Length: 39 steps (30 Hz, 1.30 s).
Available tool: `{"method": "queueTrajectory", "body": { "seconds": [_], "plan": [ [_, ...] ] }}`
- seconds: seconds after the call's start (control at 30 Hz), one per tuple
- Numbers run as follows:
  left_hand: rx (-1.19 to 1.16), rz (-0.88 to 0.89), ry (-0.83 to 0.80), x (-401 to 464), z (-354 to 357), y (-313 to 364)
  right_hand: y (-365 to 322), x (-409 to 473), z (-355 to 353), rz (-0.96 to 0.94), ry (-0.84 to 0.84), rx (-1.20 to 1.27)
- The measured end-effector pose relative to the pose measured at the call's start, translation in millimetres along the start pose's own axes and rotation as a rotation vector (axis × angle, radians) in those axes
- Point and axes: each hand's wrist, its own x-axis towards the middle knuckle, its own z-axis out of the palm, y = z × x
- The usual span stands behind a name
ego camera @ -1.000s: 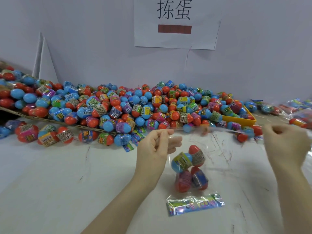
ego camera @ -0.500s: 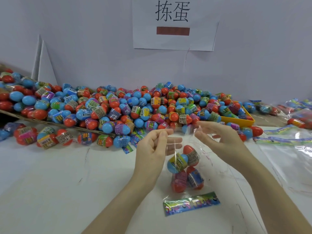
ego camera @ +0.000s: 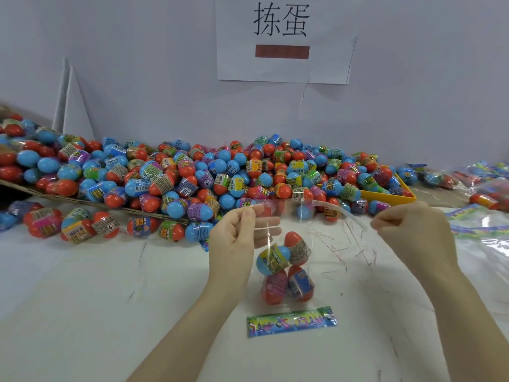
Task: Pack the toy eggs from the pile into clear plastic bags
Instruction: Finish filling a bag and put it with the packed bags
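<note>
A clear plastic bag (ego camera: 325, 244) with a colourful printed bottom strip (ego camera: 292, 321) stands on the white table, holding several red-and-blue toy eggs (ego camera: 286, 266). My left hand (ego camera: 237, 244) pinches the bag's top edge at its left corner. My right hand (ego camera: 413, 232) pinches a thin clear strip that runs from the bag's mouth out to the right. Behind both hands a big pile of red and blue toy eggs (ego camera: 192, 175) stretches along the wall.
A yellow tray (ego camera: 391, 197) sits at the right end of the pile. Filled bags (ego camera: 46, 224) lie at the left front of the pile. Flat clear bags (ego camera: 484, 232) and more filled ones lie at the right. A paper sign (ego camera: 283, 40) hangs on the wall.
My right hand came in from the far right to the bag's mouth, then drew away to the right, pulling a thin clear strip. My left hand kept its pinch on the bag.
</note>
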Motion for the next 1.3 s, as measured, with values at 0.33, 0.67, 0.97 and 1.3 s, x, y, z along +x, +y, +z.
{"method": "queueTrajectory", "body": {
  "seconds": [0.33, 0.67, 0.97, 1.3],
  "plan": [
    [0.040, 0.018, -0.059, -2.3, 2.4, -1.5, -27.7, -11.6, 19.7, -0.333, -0.241, 0.344],
    [0.057, 0.033, -0.065, -2.4, 2.6, -1.8, -35.0, -17.4, 25.5, -0.294, -0.214, 0.468],
    [0.037, 0.032, -0.064, -2.4, 3.2, -0.8, -37.2, -16.9, 30.3, -0.098, -0.450, 0.746],
    [0.003, 0.012, 0.037, 2.4, -1.4, 0.7, -38.3, -17.1, 18.4, -0.058, -0.384, 0.817]
  ]
}}
